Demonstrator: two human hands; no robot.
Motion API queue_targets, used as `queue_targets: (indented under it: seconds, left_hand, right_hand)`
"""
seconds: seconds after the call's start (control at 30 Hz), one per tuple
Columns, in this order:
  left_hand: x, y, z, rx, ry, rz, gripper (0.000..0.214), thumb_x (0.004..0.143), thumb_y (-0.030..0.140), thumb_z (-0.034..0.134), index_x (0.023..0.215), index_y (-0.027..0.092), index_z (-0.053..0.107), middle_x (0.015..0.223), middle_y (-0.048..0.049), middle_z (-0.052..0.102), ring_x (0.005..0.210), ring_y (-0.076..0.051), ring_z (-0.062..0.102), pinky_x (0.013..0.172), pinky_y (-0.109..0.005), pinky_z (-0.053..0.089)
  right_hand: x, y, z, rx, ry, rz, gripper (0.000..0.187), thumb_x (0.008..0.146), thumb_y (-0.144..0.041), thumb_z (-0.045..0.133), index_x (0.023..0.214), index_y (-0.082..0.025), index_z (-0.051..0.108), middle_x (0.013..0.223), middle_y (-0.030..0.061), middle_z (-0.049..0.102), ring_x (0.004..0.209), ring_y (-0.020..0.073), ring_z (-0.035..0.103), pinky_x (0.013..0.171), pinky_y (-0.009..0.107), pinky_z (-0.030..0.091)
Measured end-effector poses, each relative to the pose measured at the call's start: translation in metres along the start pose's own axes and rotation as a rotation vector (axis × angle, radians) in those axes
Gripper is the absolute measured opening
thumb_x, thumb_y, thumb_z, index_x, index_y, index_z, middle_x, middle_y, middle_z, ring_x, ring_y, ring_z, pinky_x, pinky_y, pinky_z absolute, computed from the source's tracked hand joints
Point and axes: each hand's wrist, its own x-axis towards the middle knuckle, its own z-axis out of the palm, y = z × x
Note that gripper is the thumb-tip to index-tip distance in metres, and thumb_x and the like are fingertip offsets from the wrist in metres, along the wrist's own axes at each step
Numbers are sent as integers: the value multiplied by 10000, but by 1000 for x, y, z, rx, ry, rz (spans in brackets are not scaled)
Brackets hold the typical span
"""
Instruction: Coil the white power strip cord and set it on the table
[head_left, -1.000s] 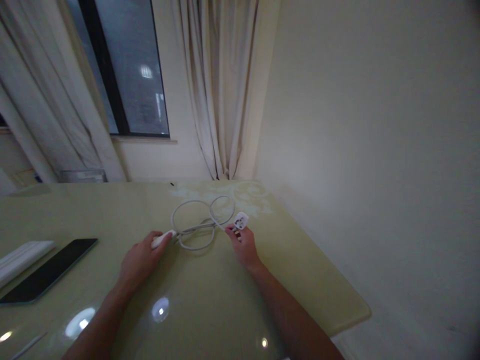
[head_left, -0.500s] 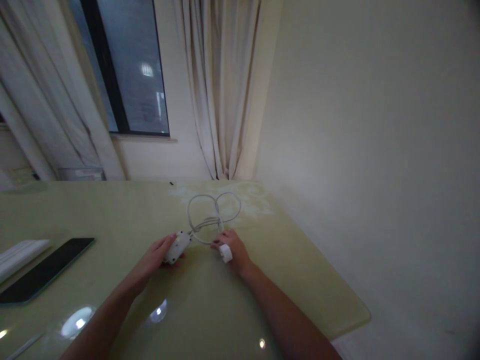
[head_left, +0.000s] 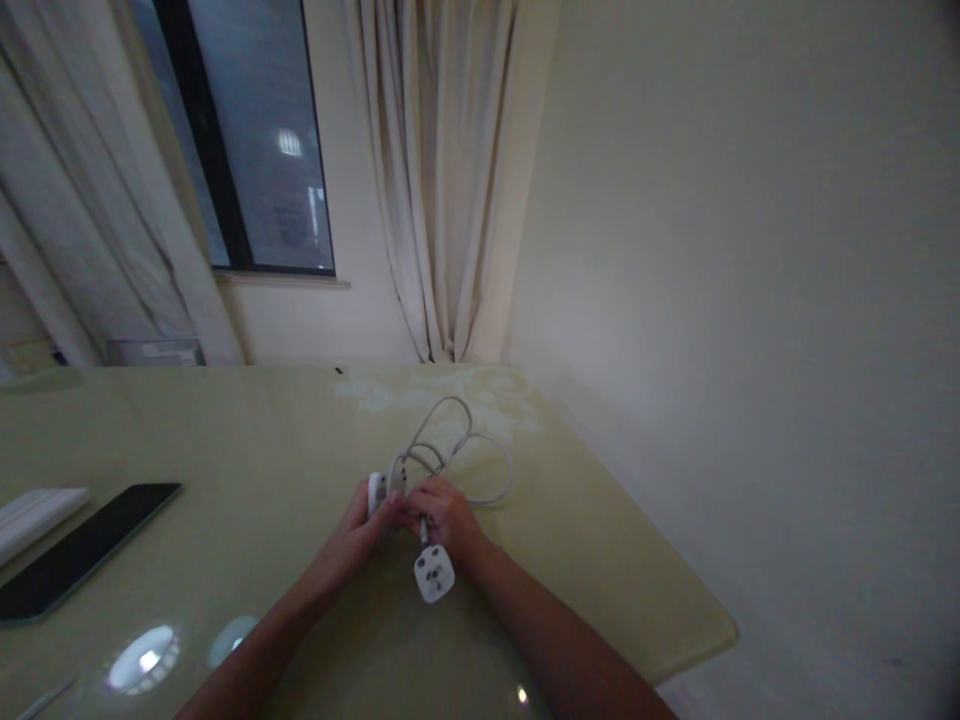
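My left hand (head_left: 373,518) is closed around a small white power strip (head_left: 378,491), its thumb lying across the front. Right beside it, my right hand (head_left: 448,515) grips the white cord (head_left: 493,500) close to its plug end. The plug (head_left: 434,573) hangs below my right fingers with its pin face toward me. Beyond both hands the cord spreads over the table in loose, crossing loops. The fingertips of the two hands meet or nearly meet, and part of the strip is hidden behind them.
On the left of the glossy table (head_left: 247,430) lie a dark flat slab (head_left: 90,550) and a long white object (head_left: 37,520). A tiny dark bit (head_left: 339,371) rests near the far edge. Curtains (head_left: 450,180), a window and a wall stand beyond.
My left hand has brought the power strip right, up against my right hand, and turned it. The plug now dangles lower with its pins toward me. The cord loops have shifted right.
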Motion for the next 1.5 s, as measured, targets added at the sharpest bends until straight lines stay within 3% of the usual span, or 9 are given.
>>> queue_targets:
  seconds: [0.2, 0.37, 0.53, 0.73, 0.87, 1.0, 1.2, 1.33, 1.5]
  left_hand:
    - [0, 16, -18, 177, 185, 84, 677, 799, 681, 699, 1262, 196, 605, 1078, -93, 775, 1011, -325, 730, 871, -403, 572]
    - [6, 21, -36, 14, 112, 37, 750, 693, 672, 785, 1241, 176, 656, 1088, -107, 780, 956, -302, 730, 824, -390, 582]
    - [14, 10, -49, -178, 208, -37, 764, 641, 670, 852, 1182, 162, 673, 1094, -126, 781, 964, -279, 732, 807, -363, 575]
    - [24, -11, -57, 3, 202, -8, 762, 622, 647, 812, 1192, 165, 661, 1034, -119, 788, 950, -315, 749, 837, -423, 588]
    - [23, -12, -56, 276, 205, 118, 568, 803, 658, 621, 1096, 182, 726, 1070, -124, 793, 1004, -336, 733, 927, -480, 561]
    - [10, -3, -45, 448, 241, 344, 551, 1023, 570, 372, 1274, 211, 706, 1282, -125, 759, 1212, -315, 676, 1086, -527, 457]
    - [-4, 3, -14, 715, 151, 715, 443, 987, 484, 634, 1377, 273, 632, 1384, -92, 717, 1307, -306, 625, 1157, -531, 318]
    - [-4, 5, 0, 591, 175, 775, 212, 1041, 351, 584, 1191, 241, 684, 1226, -74, 764, 1154, -250, 674, 1041, -433, 408]
    - [-4, 12, -8, 476, 72, 795, 256, 1074, 283, 493, 1044, 250, 745, 1177, -51, 763, 1084, -224, 671, 954, -384, 454]
  right_hand:
    - [-4, -11, -7, 17, 5, 27, 205, 981, -374, 722, 1077, -201, 780, 994, 87, 795, 945, 218, 711, 871, 302, 507]
    - [-4, -6, -15, 130, 134, 103, 192, 938, -391, 774, 970, -204, 800, 931, 81, 798, 884, 210, 721, 843, 308, 520]
    - [-3, 1, -25, 401, 191, 204, 292, 912, -487, 766, 991, -210, 811, 968, 85, 805, 873, 211, 746, 830, 329, 570]
    - [-1, 10, -23, 734, 138, 313, 378, 764, -551, 860, 930, -214, 821, 864, 70, 811, 770, 223, 775, 707, 319, 593]
    - [1, 4, -24, 811, 157, 386, 456, 888, -620, 705, 918, -171, 780, 845, 71, 798, 497, 130, 660, 458, 232, 466]
    - [2, -7, -27, 916, 49, 496, 526, 867, -647, 710, 1024, -147, 753, 850, 57, 794, 367, 94, 543, 343, 220, 375]
    - [4, -14, -23, 942, -150, 534, 543, 812, -670, 764, 951, -146, 739, 698, -15, 698, 328, 74, 483, 313, 207, 349]
    - [8, -14, -18, 1005, -210, 529, 608, 821, -726, 730, 1024, -153, 716, 678, -21, 679, 345, 64, 451, 311, 191, 292]
    - [4, -17, -14, 991, -140, 490, 478, 775, -573, 853, 1011, -193, 684, 684, -45, 643, 465, 75, 469, 432, 194, 347]
